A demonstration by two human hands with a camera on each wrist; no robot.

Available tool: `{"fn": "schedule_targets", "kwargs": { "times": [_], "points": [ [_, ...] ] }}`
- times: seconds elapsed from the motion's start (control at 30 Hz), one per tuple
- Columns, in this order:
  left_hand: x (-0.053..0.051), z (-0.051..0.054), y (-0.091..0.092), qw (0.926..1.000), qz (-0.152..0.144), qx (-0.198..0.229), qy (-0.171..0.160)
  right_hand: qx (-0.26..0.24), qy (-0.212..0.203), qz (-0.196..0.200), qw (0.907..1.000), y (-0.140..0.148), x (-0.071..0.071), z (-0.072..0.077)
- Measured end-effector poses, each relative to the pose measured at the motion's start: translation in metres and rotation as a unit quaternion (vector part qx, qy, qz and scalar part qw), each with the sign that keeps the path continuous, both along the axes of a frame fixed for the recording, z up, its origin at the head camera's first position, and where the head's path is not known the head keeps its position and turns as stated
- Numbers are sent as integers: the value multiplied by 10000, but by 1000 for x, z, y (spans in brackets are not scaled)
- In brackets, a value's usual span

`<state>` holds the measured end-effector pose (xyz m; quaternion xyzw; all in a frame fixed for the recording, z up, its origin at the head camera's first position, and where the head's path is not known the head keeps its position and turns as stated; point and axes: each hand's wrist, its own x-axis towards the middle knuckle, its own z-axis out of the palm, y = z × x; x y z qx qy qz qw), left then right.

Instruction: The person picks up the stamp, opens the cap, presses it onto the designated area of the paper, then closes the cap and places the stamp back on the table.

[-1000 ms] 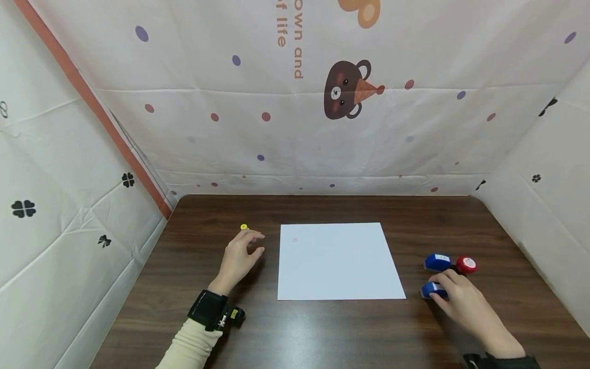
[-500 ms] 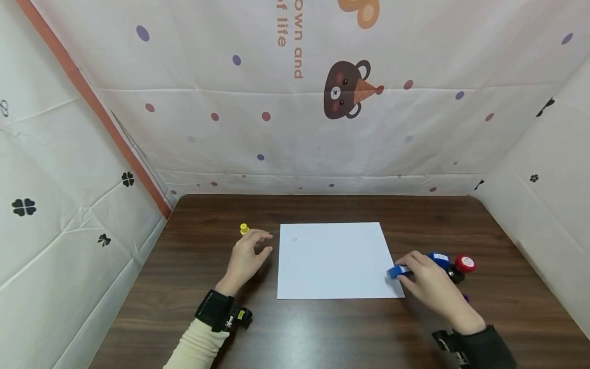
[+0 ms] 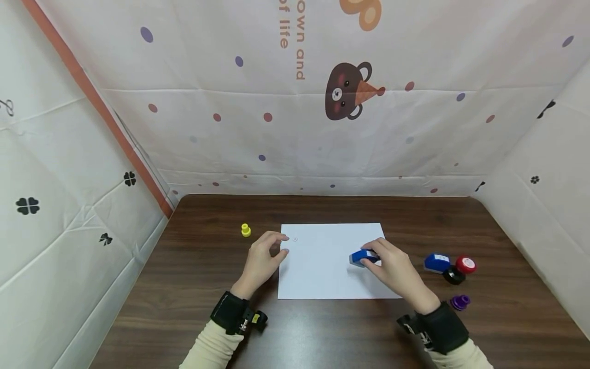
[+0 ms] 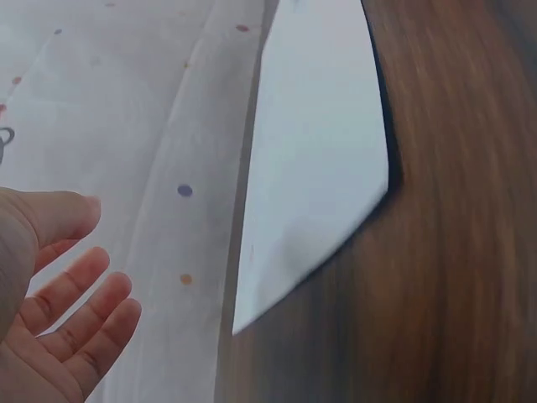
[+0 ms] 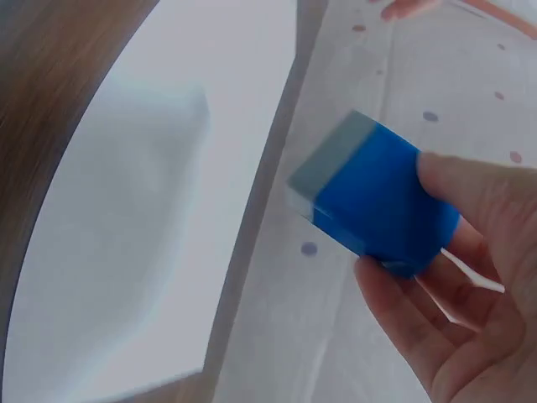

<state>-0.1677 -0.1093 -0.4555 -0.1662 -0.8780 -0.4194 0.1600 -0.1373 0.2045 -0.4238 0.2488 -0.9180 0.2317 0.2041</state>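
My right hand pinches a blue stamp between thumb and fingers, above the right part of a white sheet of paper. In the right wrist view the blue stamp has a pale translucent cap on its end facing away from the palm. My left hand holds nothing; its thumb and fingers are spread apart at the sheet's left edge. A small faint round mark shows near the paper's upper left corner, just beyond the left fingertips.
A yellow stamp stands left of the paper. To the right are another blue stamp, a red-topped stamp, a round black piece and a purple stamp. Printed cloth surrounds the brown table.
My right hand has carried the blue stamp leftward from the table's right side to over the paper. My left hand has shifted right to the paper's edge, uncovering the yellow stamp.
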Motion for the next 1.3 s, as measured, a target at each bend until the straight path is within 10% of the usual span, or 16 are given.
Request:
{"fn": "schedule_targets", "kwargs": {
  "times": [0.3,0.77,1.03,1.3],
  "points": [
    [4,1,25,9955,-577,681,-308,-1512,-846,-294,9844,-29,-9,1],
    [9,3,56,9724,-791,1954,-1001,-2695,-2722,-931,9190,-65,-15,-4],
    [12,4,63,9680,-671,2126,-1152,-3218,-3227,-750,8869,-74,-13,-7],
    [13,3,63,9664,-538,2182,-1247,-3425,-3350,-498,8764,-75,-12,-10]
  ]
}}
